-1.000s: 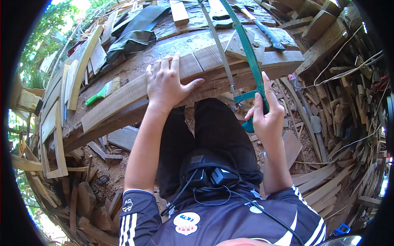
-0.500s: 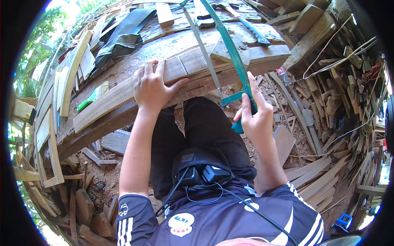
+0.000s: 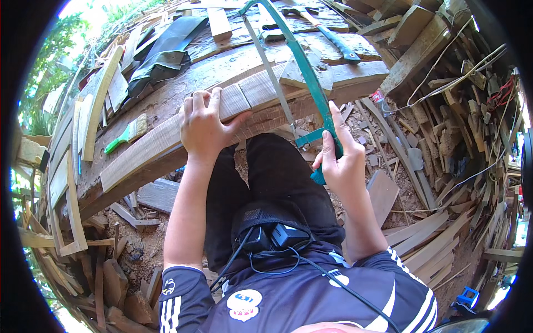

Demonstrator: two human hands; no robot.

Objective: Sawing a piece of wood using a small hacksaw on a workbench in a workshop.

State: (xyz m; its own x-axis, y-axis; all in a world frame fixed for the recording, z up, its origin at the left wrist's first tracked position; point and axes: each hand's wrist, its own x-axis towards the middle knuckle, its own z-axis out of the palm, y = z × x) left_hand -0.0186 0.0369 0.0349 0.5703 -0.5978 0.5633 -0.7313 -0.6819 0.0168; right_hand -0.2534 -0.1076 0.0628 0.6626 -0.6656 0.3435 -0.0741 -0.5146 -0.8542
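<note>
My left hand (image 3: 204,125) lies over a long, slightly curved wooden board (image 3: 144,147), thumb stretched along its near edge and fingers bent over its top. A dark line crosses the board just right of that hand. In my right hand (image 3: 343,152) is the handle of a green-framed hacksaw (image 3: 307,58), with the index finger laid along the frame. The saw's blade slants over the board to the right of the dark line; whether it touches the wood I cannot tell. The board rests along the near edge of a rough wooden workbench (image 3: 161,105).
A green-handled brush (image 3: 126,135) lies behind the board. Farther back are a dark sheet (image 3: 161,64), a wood block (image 3: 219,25) and a hammer (image 3: 331,39). A flat offcut (image 3: 302,75) sits by the saw. Scrap wood (image 3: 438,244) and loose cables (image 3: 444,89) crowd the right side.
The board's left end has swung toward me, away from the brush, with my left hand still on it. The hacksaw and my right hand have shifted slightly left.
</note>
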